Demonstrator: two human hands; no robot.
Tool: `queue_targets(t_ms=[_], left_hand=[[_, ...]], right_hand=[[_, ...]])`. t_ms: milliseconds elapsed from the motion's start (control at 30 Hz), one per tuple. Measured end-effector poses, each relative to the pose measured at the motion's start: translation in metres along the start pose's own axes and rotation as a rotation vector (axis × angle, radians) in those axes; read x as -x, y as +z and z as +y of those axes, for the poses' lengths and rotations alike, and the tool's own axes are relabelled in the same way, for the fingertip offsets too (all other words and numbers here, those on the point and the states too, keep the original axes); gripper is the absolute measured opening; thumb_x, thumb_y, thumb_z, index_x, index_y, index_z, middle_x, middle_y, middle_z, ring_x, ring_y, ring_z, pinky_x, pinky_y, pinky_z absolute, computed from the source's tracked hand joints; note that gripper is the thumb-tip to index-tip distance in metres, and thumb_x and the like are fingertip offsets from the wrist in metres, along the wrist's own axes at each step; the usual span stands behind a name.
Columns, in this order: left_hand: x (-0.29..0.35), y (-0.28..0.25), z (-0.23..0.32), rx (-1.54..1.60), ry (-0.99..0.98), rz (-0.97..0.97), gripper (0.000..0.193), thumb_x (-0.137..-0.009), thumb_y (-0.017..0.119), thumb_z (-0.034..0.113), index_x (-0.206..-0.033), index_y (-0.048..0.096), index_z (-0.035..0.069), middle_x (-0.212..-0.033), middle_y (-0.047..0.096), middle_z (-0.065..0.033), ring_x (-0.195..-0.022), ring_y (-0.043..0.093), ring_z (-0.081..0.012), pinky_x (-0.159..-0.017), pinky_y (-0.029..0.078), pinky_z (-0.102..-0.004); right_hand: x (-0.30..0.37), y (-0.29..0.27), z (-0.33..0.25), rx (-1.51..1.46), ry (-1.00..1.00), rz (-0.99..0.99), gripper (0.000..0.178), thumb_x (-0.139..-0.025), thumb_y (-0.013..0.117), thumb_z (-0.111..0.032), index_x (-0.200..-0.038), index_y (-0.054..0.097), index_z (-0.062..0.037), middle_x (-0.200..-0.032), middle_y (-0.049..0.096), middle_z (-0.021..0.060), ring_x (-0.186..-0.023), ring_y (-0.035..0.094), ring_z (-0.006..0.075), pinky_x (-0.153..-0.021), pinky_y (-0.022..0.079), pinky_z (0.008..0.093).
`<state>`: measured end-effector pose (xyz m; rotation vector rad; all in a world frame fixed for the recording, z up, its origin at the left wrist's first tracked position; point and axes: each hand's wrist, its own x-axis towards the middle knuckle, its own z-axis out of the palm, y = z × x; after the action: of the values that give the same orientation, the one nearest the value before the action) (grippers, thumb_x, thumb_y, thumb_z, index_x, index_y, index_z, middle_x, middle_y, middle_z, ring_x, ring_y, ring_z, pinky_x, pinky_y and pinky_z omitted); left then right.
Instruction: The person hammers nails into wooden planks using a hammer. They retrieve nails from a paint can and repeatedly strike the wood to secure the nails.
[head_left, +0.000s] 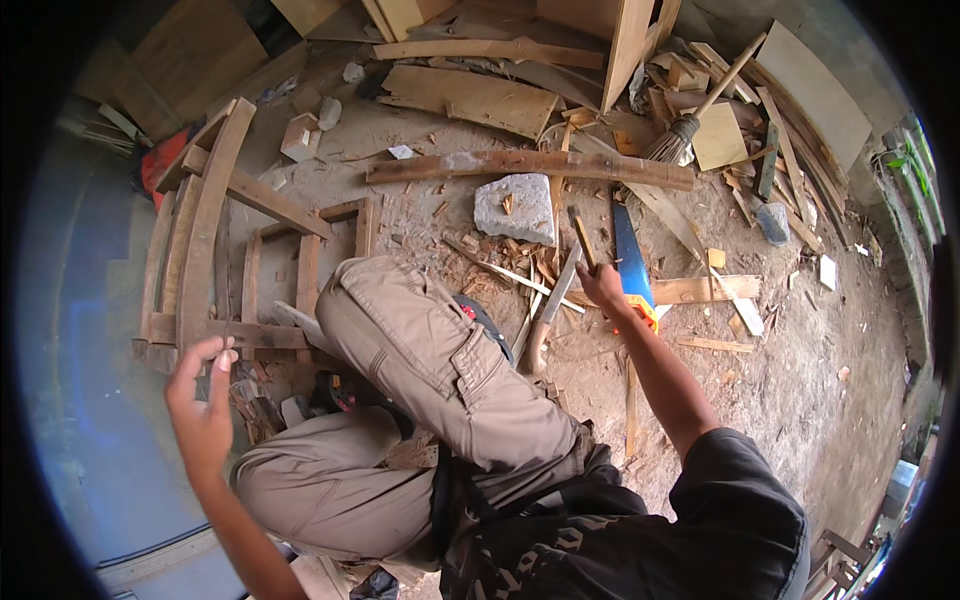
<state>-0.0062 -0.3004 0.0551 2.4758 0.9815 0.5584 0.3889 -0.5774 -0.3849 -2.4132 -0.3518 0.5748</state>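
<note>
Over on the left, a ladder-like wooden frame (215, 215) stands tilted on the dirt floor (790, 400), a red cloth (160, 165) behind it. The person's left hand (203, 395) is raised over the frame's lower rail (265, 337), thumb and forefinger drawn close at the tips; I cannot tell whether they pinch something small, or whether the hand touches the wood.

Next come the bent knees in khaki trousers (440, 350). Beyond them a pale stone block (515, 208) sits among shavings, with a wood chip (508, 204) on top and a long brown plank (530, 168) just behind.

A broad knife (558, 302) with a wooden handle lies to the right of the knee. Just past it the right hand (604, 287) has its fingers closed around a wooden-shafted tool (583, 240), dark end pointing away from the body. Right beside that hand is a saw (630, 255), blue blade and orange-yellow grip, near a light board (705, 290).

Farther right, a broom (700, 110) leans into a heap of scrap wood (790, 165).
</note>
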Motion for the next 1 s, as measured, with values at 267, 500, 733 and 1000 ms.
queue_targets(t_ms=[267,500,733,1000], left_hand=[[-0.038,-0.009,0.053,-0.076,0.201,-0.131,0.014,-0.098,0.056,0.004,-0.106,0.062,-0.006,-0.096,0.069,-0.0111,-0.087,0.063,-0.0155,-0.084,0.049,-0.0295],[-0.041,0.045,0.048,0.333,0.211,-0.121,0.015,-0.103,0.048,0.010,-0.107,0.056,-0.002,-0.089,0.057,-0.0042,-0.084,0.056,-0.0122,-0.081,0.047,-0.0274],[-0.076,0.116,0.019,0.472,0.204,-0.152,0.015,-0.103,0.048,0.009,-0.108,0.058,-0.001,-0.087,0.059,-0.0050,-0.079,0.055,-0.0108,-0.077,0.046,-0.0263],[-0.056,0.117,-0.025,0.340,0.172,-0.035,0.017,-0.101,0.050,0.008,-0.109,0.060,-0.003,-0.096,0.064,-0.0067,-0.075,0.056,-0.0122,-0.072,0.047,-0.0277]], right_hand=[[0.022,0.015,0.022,-0.053,-0.010,0.019,0.054,-0.090,0.066,-0.047,-0.085,0.068,0.0066,-0.074,0.066,0.0277,-0.075,0.069,0.0414,-0.068,0.050,0.0486],[0.047,-0.012,0.010,-0.115,-0.059,0.122,0.051,-0.090,0.065,-0.041,-0.078,0.065,0.0079,-0.075,0.065,0.0313,-0.081,0.068,0.0456,-0.072,0.051,0.0506],[0.062,-0.026,0.026,-0.085,0.168,0.082,0.051,-0.087,0.069,-0.040,-0.087,0.068,0.0107,-0.085,0.068,0.0324,-0.087,0.070,0.0440,-0.078,0.053,0.0489],[0.083,0.007,0.050,-0.023,0.285,0.086,0.053,-0.085,0.071,-0.044,-0.094,0.069,0.0082,-0.090,0.070,0.0284,-0.088,0.070,0.0416,-0.078,0.053,0.0482]])
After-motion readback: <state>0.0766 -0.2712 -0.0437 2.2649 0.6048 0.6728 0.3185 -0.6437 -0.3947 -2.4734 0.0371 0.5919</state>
